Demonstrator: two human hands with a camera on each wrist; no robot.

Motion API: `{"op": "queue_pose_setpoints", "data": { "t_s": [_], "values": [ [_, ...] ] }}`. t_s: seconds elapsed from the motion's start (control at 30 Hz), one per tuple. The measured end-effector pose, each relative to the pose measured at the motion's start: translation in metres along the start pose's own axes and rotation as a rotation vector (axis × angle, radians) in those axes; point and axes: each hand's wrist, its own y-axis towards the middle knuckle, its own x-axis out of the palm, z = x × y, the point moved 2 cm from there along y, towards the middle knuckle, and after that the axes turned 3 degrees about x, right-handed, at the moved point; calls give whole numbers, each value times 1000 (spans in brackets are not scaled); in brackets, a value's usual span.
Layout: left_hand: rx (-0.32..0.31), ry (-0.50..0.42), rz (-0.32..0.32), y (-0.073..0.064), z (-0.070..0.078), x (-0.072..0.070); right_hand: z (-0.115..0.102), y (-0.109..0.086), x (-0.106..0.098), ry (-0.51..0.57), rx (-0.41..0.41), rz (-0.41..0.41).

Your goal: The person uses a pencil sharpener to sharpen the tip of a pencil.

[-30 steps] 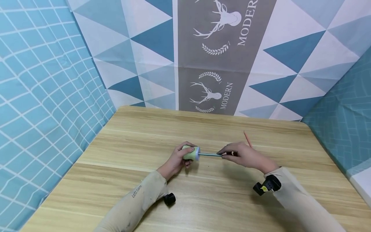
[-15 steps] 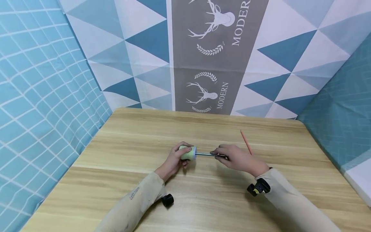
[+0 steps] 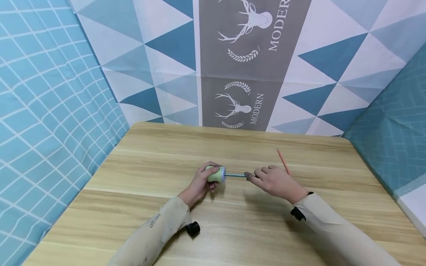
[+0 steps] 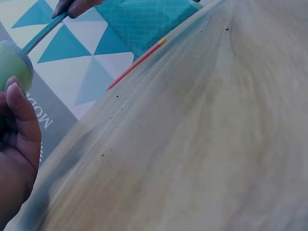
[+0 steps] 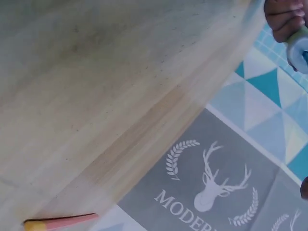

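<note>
My left hand [image 3: 200, 181] grips a small green pencil sharpener [image 3: 214, 174] with a pale lilac rim, held sideways above the table. From its open end a dark teal pencil [image 3: 235, 175] sticks out to the right. My right hand [image 3: 275, 181] pinches the pencil's far part, knuckles uppermost, and covers its other end. The left wrist view catches the sharpener [image 4: 13, 65] and pencil [image 4: 45, 34] at the upper left, with fingertips of the right hand [image 4: 74, 7] on the pencil. At the right wrist view's upper right, left fingers [image 5: 284, 19] wrap the sharpener [image 5: 297, 52].
A red pencil [image 3: 283, 161] lies on the wooden table [image 3: 186, 144] just beyond my right hand. Its end is yellow in the left wrist view. Patterned cloth [image 3: 173, 66] hangs behind the table, and blue gridded cloth [image 3: 50, 92] hangs on the left.
My right hand has turned at the wrist around the pencil, bringing its knuckles upward, and the wrist camera has rolled partly out of sight. The left hand keeps its grip. The head view shifts slightly.
</note>
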Motion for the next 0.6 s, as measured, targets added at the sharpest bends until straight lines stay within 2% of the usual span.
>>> {"op": "queue_pose_setpoints", "data": {
  "t_s": [0.1, 0.17, 0.23, 0.4, 0.6],
  "values": [
    [-9, -12, -3, 1, 0, 1, 1, 3, 4, 58, 15, 37],
    [-16, -11, -8, 1, 0, 2, 2, 3, 7, 178, 59, 28],
    [-24, 2, -14, 0, 0, 2, 3, 3, 9, 363, 134, -10],
    [-23, 18, -7, -1, 1, 1, 9, 5, 11, 823, 393, -185],
    [-24, 12, 2, -1, 0, 1, 18, 9, 11, 1145, 716, -432]
  ]
}}
